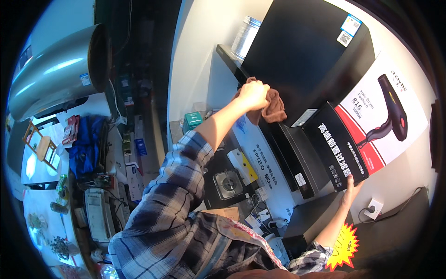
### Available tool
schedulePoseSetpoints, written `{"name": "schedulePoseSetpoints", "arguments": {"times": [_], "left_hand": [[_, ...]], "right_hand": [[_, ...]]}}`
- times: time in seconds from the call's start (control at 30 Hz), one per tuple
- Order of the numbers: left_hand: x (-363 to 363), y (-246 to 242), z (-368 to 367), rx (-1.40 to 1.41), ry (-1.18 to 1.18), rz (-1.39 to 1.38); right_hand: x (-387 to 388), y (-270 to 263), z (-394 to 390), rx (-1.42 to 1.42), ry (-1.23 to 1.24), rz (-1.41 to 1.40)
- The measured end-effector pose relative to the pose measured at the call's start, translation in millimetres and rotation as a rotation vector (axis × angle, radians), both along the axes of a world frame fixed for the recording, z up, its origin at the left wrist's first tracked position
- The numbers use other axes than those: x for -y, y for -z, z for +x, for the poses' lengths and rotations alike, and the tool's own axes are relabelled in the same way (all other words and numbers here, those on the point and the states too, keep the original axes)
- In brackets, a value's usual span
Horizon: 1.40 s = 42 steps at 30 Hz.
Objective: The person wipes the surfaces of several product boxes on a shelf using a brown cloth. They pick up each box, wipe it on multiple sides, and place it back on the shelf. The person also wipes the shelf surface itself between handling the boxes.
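My left hand (pixel 351 191) holds the lower end of a black printed box (pixel 334 150), with the thumb on its printed face. The box is tilted beside the black range hood (pixel 299 52). Near the hood's front lower edge, my right hand (pixel 256 95) grips a bunched brown cloth (pixel 273 108), which hangs over the dark ledge. A hair dryer box (pixel 386 111), white and red, stands behind the black box against the wall.
Below the ledge are a gas hob (pixel 228 185) and a green box (pixel 192 121). A silver foil duct (pixel 245 36) stands beside the hood. A plugged-in wall socket (pixel 374 208) and a yellow star-shaped sign (pixel 343 249) are near my left arm.
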<state>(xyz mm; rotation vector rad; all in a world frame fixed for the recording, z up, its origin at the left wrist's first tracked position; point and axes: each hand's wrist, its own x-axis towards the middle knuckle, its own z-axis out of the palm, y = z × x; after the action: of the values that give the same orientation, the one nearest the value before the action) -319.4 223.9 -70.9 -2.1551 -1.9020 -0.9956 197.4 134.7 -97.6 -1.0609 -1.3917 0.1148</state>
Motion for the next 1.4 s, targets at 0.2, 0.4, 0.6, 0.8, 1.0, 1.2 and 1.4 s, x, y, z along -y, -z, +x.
{"name": "schedulePoseSetpoints", "arguments": {"times": [0.2,0.4,0.6,0.8,1.0,1.2,1.4], "left_hand": [[-45,14,-41,0.182,-0.223,0.056],[1,58,9,0.434,-0.033,0.408],[118,81,118,0.647,0.419,0.409],[201,134,148,0.797,0.868,0.223],[214,153,91,0.797,0.959,-0.001],[208,159,83,0.844,0.915,-0.039],[219,143,121,1.359,0.941,-0.253]], "right_hand": [[7,-1,3,-0.031,-0.028,-0.028],[-8,7,4,-0.036,-0.029,0.000],[8,-3,4,-0.096,-0.098,-0.107],[73,-33,-5,-0.059,0.246,-0.230],[163,-11,-94,-0.013,0.218,0.056],[196,19,-187,-0.008,-0.250,-0.212],[188,104,-245,-0.563,-0.723,-0.707]]}}
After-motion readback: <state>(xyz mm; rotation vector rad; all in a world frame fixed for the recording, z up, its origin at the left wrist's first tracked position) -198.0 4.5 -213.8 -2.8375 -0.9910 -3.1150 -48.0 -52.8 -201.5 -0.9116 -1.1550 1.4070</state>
